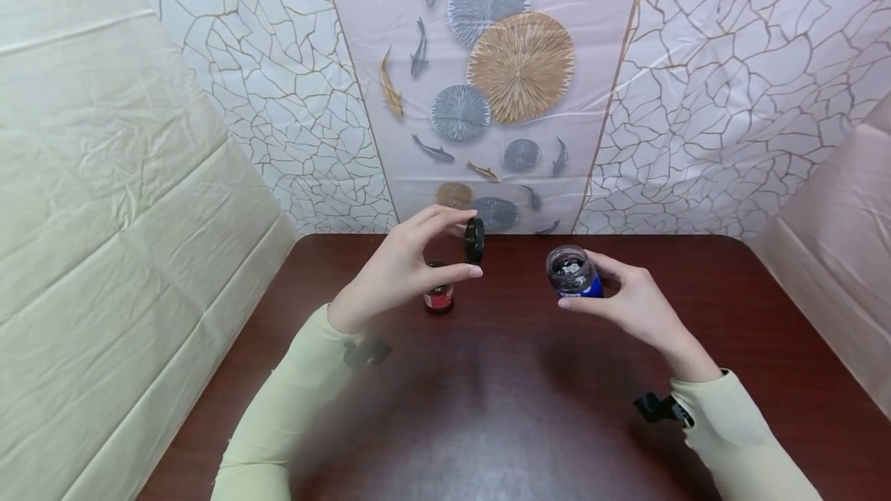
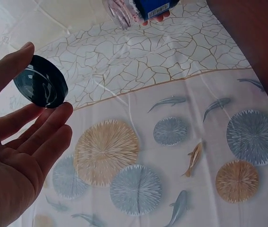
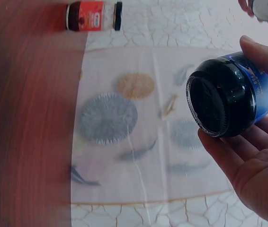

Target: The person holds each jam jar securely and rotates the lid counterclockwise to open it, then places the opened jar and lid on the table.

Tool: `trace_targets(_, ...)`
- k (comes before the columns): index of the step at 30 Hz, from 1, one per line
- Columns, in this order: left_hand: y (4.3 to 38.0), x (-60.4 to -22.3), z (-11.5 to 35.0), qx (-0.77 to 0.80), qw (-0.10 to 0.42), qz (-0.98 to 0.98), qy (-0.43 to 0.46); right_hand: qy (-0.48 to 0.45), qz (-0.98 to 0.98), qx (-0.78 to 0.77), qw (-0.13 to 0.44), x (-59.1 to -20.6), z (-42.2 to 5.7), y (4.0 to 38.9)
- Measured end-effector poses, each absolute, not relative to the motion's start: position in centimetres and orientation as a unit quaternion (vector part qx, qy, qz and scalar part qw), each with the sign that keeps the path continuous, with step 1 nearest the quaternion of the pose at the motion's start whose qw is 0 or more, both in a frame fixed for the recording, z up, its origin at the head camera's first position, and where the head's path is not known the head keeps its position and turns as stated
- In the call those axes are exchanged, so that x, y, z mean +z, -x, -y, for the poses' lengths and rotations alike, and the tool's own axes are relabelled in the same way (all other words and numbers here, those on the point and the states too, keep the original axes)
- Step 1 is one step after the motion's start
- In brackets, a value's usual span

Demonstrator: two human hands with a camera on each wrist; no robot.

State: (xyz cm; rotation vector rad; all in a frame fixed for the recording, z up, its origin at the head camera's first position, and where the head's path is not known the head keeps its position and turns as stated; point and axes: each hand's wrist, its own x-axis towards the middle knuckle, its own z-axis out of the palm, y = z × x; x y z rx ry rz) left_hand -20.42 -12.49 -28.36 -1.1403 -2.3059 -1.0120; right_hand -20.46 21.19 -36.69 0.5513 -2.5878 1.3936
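My left hand [image 1: 411,253] pinches a dark round lid [image 1: 475,240] between thumb and fingertips, raised above the table. The left wrist view shows the lid [image 2: 41,82] tilted, its glossy inside visible. Across from it, my right hand [image 1: 636,304] grips a glass jar [image 1: 575,273] with a blue label, its mouth uncovered and something dark inside. From the right wrist, the dark base of this jar [image 3: 224,97] faces the camera, thumb above and fingers below. Lid and jar are apart. Behind the left hand stands a second jar [image 1: 438,300] with a red label, partly hidden by the thumb.
The dark red-brown table [image 1: 501,408] spreads beneath both hands. A patterned cloth [image 1: 501,60] hangs behind its far edge, and pale cloth [image 1: 139,199] borders the left side. In the right wrist view the red-labelled jar [image 3: 90,16] wears a dark lid.
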Motion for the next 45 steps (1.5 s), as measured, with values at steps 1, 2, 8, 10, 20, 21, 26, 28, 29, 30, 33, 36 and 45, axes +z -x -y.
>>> trace_targets(1,20.4,-28.4,12.5,-0.36,0.189,0.819,0.405,-0.18,0.864,0.463,0.083,-36.6,-21.4,20.5)
trace_targets(2,20.5,-28.4,12.5,-0.361,0.189,0.818,0.405,-0.175,0.865,0.461,0.09,-36.6,-21.7,20.6)
trace_targets(8,20.5,-28.6,12.5,-0.364,0.19,0.816,0.406,-0.147,0.865,0.466,0.118,-36.5,-23.1,21.2)
trace_targets(10,20.4,-28.6,12.5,-0.365,0.188,0.817,0.406,-0.135,0.866,0.465,0.123,-36.6,-23.5,21.4)
trace_targets(20,20.5,-29.1,12.5,-0.372,0.18,0.814,0.409,-0.059,0.876,0.457,0.142,-36.9,-25.0,21.8)
trace_targets(21,20.5,-29.1,12.5,-0.372,0.181,0.813,0.409,-0.053,0.876,0.456,0.147,-37.0,-25.2,21.8)
trace_targets(26,20.5,-29.5,12.4,-0.379,0.175,0.812,0.408,-0.026,0.871,0.46,0.172,-37.4,-25.8,22.0)
trace_targets(28,20.5,-29.7,12.4,-0.384,0.17,0.812,0.406,-0.018,0.867,0.466,0.177,-37.6,-26.0,22.0)
trace_targets(29,20.5,-29.8,12.4,-0.386,0.168,0.812,0.405,-0.014,0.866,0.467,0.179,-37.7,-26.1,22.0)
trace_targets(30,20.5,-29.8,12.4,-0.387,0.166,0.812,0.404,-0.01,0.864,0.469,0.181,-37.8,-26.2,22.0)
trace_targets(33,20.4,-30.0,12.3,-0.388,0.164,0.813,0.402,0.003,0.859,0.477,0.189,-38.1,-26.4,22.0)
trace_targets(36,20.3,-30.0,12.3,-0.386,0.166,0.815,0.399,0.013,0.854,0.479,0.201,-38.3,-26.7,22.1)
trace_targets(45,20.4,-30.0,12.3,-0.39,0.156,0.817,0.396,0.019,0.853,0.479,0.204,-38.8,-27.4,22.3)
